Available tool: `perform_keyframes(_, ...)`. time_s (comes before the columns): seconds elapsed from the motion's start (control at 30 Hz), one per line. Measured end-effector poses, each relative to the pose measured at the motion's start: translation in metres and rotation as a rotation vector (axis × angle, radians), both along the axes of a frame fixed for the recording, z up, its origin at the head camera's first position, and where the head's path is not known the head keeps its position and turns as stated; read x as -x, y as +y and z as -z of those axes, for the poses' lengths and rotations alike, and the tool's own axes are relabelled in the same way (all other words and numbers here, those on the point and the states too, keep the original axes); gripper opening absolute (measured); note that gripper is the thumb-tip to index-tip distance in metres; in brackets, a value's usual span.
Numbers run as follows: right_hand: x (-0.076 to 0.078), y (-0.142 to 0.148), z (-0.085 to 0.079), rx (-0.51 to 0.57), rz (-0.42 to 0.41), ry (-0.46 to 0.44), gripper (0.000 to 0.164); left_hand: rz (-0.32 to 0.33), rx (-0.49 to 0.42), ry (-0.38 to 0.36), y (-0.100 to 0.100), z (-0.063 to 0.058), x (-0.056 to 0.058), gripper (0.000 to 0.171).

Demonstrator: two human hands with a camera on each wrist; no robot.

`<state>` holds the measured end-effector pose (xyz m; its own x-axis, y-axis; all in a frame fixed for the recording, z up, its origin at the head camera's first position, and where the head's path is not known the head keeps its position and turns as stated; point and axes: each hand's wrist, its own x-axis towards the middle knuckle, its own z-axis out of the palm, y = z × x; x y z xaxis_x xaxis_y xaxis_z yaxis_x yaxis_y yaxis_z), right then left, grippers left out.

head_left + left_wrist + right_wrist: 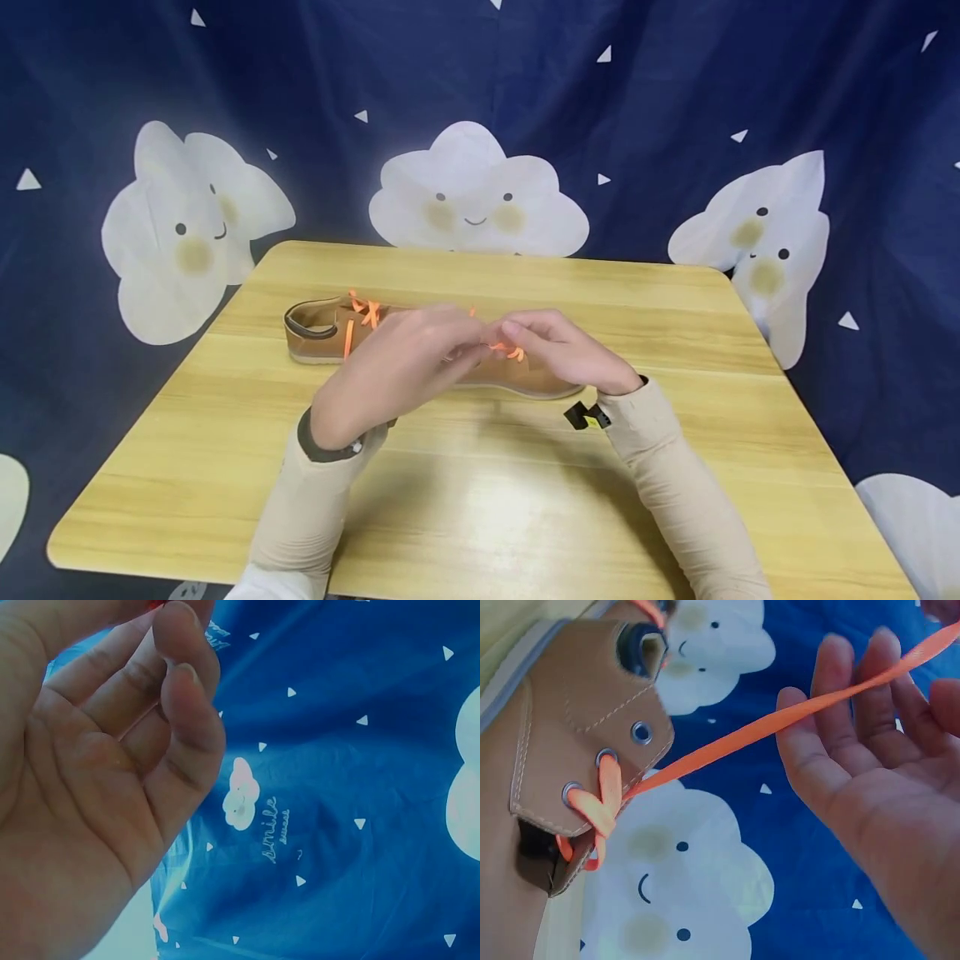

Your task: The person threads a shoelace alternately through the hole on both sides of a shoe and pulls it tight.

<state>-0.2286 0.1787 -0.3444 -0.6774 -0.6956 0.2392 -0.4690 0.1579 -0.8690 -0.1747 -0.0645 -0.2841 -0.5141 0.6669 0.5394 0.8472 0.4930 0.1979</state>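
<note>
A brown shoe [585, 735] with metal eyelets and an orange shoelace [727, 741] fills the left of the right wrist view. From the eyelets, the lace stretches taut up past the fingers of my right hand [885, 772]. In the head view my left hand [408, 367] and right hand [566, 346] meet fingertip to fingertip over the shoe, pinching the lace; their exact grip is partly hidden. A spot of orange-red shows at the fingertips of my left hand [112, 750] in the left wrist view.
Further left lies a brown heel part [300, 346] with orange lacing; my hands hide whether it belongs to a second shoe. Both rest on a wooden table [487, 517]. A dark blue cloth [637, 108] with smiling clouds hangs behind.
</note>
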Motion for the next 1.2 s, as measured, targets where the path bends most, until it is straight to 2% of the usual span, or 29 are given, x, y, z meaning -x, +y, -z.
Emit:
perform_keyframes(0.17,0.004,-0.001,0.004,-0.062,-0.009,0.053,0.030,0.007,0.011,0.026,0.000,0.000,-0.002,0.011)
perform_keyframes(0.4,0.009,0.002,0.006,-0.132,0.087,0.076,0.031,-0.002,0.021,0.032,0.000,-0.002,-0.005,0.009)
perform_keyframes(0.6,0.014,0.007,0.013,-0.247,0.078,0.097,0.029,-0.011,0.025,0.023,0.000,-0.003,-0.005,0.014)
perform_keyframes(0.7,0.018,0.008,0.018,-0.263,0.070,0.092,0.029,-0.012,0.023,0.014,-0.001,-0.003,-0.005,0.012)
perform_keyframes(0.83,0.022,0.006,0.022,-0.228,0.020,0.083,0.028,0.010,0.016,-0.001,-0.001,-0.002,-0.004,0.007)
perform_keyframes(1.03,0.020,0.004,0.023,-0.094,-0.100,0.026,0.024,0.027,0.006,-0.047,0.000,-0.002,-0.003,0.012)
perform_keyframes(1.2,0.015,0.005,0.017,0.007,-0.095,-0.020,0.018,0.024,-0.008,-0.134,-0.001,-0.002,0.001,0.011)
